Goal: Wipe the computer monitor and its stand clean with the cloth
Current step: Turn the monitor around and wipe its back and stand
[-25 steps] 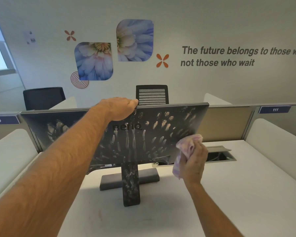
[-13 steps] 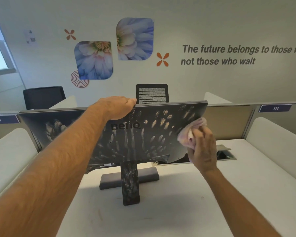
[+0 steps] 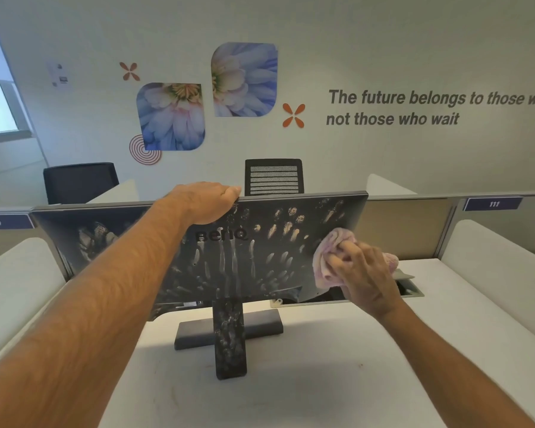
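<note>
The dark monitor (image 3: 260, 257) stands with its back towards me, smeared with pale dusty finger marks. Its stand (image 3: 229, 338) is speckled with the same dirt and rests on the white desk (image 3: 322, 381). My left hand (image 3: 207, 202) grips the monitor's top edge near the middle, fingers curled over it. My right hand (image 3: 365, 273) holds a bunched pink cloth (image 3: 328, 261) and presses it against the right part of the monitor's back.
A cable hatch (image 3: 410, 285) stands open in the desk behind my right hand. Low partitions (image 3: 414, 223) numbered 109 and 111 run behind the monitor. Two office chairs (image 3: 274, 177) stand beyond them by the wall.
My right hand has risen with the cloth from below the monitor's right corner, then slid left and down onto its back. My left hand has stayed on the top edge.
</note>
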Action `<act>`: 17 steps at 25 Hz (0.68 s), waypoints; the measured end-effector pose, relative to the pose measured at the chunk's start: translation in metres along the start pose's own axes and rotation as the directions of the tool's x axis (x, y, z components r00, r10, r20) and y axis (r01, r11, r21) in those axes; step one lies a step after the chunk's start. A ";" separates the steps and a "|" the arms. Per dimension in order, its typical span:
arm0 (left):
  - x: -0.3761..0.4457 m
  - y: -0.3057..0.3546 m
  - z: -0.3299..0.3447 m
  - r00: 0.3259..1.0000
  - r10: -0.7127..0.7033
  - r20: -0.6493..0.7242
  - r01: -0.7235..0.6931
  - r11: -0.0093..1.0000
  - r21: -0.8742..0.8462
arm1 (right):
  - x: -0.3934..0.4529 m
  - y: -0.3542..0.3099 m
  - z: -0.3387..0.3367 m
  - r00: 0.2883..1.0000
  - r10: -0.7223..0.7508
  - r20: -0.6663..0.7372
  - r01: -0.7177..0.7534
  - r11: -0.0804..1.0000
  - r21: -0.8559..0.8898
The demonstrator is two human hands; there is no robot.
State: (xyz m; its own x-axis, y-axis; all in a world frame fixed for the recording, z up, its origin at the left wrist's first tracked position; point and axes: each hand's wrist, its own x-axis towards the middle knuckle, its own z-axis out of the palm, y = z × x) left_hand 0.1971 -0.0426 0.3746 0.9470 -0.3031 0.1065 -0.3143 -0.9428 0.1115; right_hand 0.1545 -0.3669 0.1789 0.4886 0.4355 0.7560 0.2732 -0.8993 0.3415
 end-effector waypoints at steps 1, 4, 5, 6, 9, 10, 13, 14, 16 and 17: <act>0.000 0.000 0.000 1.000 -0.001 0.001 0.001 1.000 0.002 | -0.002 0.005 -0.003 0.998 -0.051 0.042 0.051 0.999 -0.013; 0.000 0.000 0.001 1.000 -0.002 -0.002 0.002 1.000 -0.001 | 0.020 0.018 -0.013 0.988 0.102 -0.118 -0.096 0.994 0.048; 0.001 -0.001 0.001 1.000 -0.003 -0.005 0.003 1.000 -0.001 | 0.030 0.021 -0.017 0.958 0.210 -0.193 -0.190 0.975 0.117; 0.001 -0.001 0.001 1.000 -0.004 -0.006 0.004 1.000 0.000 | 0.039 0.021 -0.020 0.925 0.285 -0.250 -0.247 0.953 0.175; 0.001 -0.002 0.002 1.000 -0.006 -0.002 0.006 1.000 -0.002 | 0.041 0.018 -0.021 0.974 0.080 -0.210 -0.069 0.996 0.058; 0.001 -0.002 0.002 1.000 -0.007 -0.002 0.007 1.000 -0.007 | 0.036 0.019 -0.022 0.990 -0.071 -0.122 0.073 0.997 0.015; 0.001 -0.001 0.001 1.000 -0.009 -0.002 0.009 1.000 -0.020 | 0.043 0.032 -0.034 0.985 -0.147 -0.092 0.147 0.989 -0.006; 0.001 -0.001 0.001 1.000 -0.008 -0.004 0.008 1.000 -0.019 | 0.051 0.033 -0.038 0.986 -0.042 -0.161 0.047 0.999 0.027; 0.001 -0.002 0.001 1.000 -0.006 -0.011 0.005 1.000 -0.016 | 0.064 0.029 -0.044 0.958 0.124 -0.258 -0.098 0.989 0.110; 0.001 -0.002 0.001 1.000 -0.007 -0.013 0.007 1.000 -0.015 | 0.067 0.026 -0.043 0.961 0.078 -0.264 -0.060 0.995 0.074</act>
State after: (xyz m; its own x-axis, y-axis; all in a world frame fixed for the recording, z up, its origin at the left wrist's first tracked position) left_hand 0.1990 -0.0412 0.3732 0.9483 -0.2943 0.1184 -0.3084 -0.9427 0.1272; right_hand 0.1583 -0.3625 0.2623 0.2721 0.3384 0.9008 0.3038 -0.9185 0.2533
